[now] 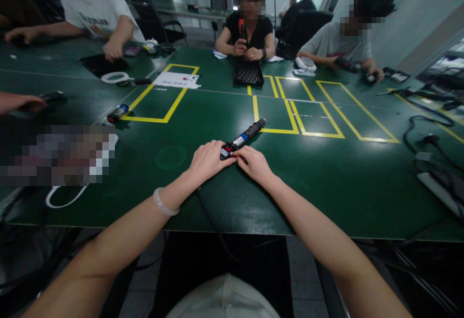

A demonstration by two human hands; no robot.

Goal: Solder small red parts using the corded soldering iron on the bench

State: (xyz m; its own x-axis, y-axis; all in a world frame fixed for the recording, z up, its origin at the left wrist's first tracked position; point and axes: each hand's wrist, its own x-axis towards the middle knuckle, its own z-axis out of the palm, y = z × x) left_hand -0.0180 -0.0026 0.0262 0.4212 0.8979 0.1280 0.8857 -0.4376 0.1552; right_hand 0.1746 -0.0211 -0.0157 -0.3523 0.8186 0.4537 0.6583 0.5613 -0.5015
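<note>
Head view shows the left hand (210, 161) wrapped around the near end of a slim black device with a silver-and-blue cylinder and red parts (239, 140), grasping it on a dark green, glossy surface (326, 187). The right hand (255, 163) has its fingertips against the device at the red parts; whether it grips or merely touches, I cannot tell. The device points away from both hands, its thin tip beyond the right hand.

Well beyond the hands, a black rectangular tray (248, 84) sits before a co-worker. Its inside shows rows of small shapes; whether these are pockets or parts is too small to tell. The co-worker holds a red-and-black tool (242, 30) above it.

Left of the left hand lies a short blue, silver and black cylinder (118, 113). Nearer, also leftward, is a blurred, white-edged item (106, 156) with a looped white strap (68, 205); its contents, if any, cannot be read.
</note>
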